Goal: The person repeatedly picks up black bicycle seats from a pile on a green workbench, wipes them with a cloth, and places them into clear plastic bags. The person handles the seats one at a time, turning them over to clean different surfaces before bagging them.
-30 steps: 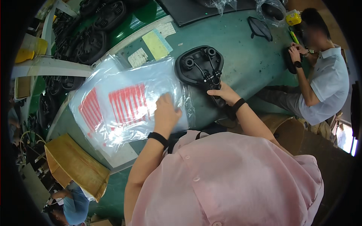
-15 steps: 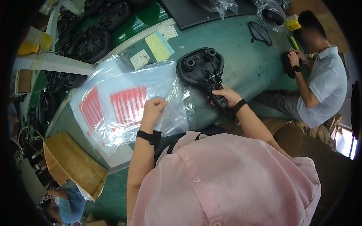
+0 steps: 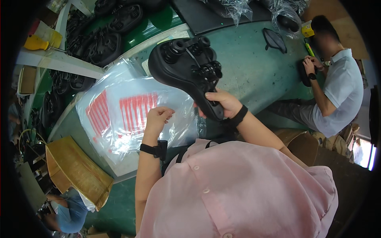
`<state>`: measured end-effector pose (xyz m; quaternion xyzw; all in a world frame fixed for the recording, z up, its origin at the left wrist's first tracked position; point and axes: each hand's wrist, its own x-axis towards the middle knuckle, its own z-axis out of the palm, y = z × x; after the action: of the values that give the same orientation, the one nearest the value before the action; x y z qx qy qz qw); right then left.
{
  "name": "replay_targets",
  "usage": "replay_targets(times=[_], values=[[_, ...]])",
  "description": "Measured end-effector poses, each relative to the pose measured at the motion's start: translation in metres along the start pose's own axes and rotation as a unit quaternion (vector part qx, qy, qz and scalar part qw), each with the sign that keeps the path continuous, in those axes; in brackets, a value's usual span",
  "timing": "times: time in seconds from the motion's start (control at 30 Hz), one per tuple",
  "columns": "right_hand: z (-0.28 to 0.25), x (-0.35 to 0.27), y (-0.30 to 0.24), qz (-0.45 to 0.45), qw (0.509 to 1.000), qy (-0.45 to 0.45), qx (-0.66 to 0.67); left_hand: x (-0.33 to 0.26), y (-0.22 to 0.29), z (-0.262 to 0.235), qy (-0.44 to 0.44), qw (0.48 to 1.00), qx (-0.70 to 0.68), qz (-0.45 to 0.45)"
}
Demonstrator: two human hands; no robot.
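A clear plastic bag (image 3: 119, 115) with red printed blocks lies flat on the green table (image 3: 254, 67), the left hand (image 3: 156, 118) pinching its edge. Crumpled clear bags (image 3: 234, 7) sit at the table's far edge; a small yellow box (image 3: 307, 29), possibly a package, stands at its right end.

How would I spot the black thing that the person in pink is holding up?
Start at the big green table and find the clear plastic bag with red print lying on it. Just right of the bag, the right hand lifts a black bicycle saddle by its narrow end. Unlike the saddles stacked at upper left, it is in the air, underside up, springs showing.
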<state>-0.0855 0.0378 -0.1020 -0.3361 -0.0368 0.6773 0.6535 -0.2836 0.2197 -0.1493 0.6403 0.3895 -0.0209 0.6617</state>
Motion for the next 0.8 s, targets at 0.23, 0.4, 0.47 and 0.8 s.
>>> replay_targets(times=[0.23, 0.4, 0.47, 0.8], values=[[-0.005, 0.011, 0.02, 0.027, 0.997, 0.009, 0.067, -0.013, 0.012, 0.063, 0.091, 0.911, 0.372, 0.151], [-0.005, -0.005, 0.025, 0.015, 0.991, 0.132, 0.021, 0.01, -0.043, 0.089, 0.051, 0.873, 0.425, 0.233], [0.01, -0.021, 0.023, -0.025, 0.976, 0.207, -0.066, 0.02, -0.052, 0.082, 0.053, 0.854, 0.436, 0.279], [-0.042, -0.084, 0.075, -0.087, 0.946, 0.31, -0.021, 0.03, -0.029, 0.021, -0.055, 0.99, 0.119, 0.049]])
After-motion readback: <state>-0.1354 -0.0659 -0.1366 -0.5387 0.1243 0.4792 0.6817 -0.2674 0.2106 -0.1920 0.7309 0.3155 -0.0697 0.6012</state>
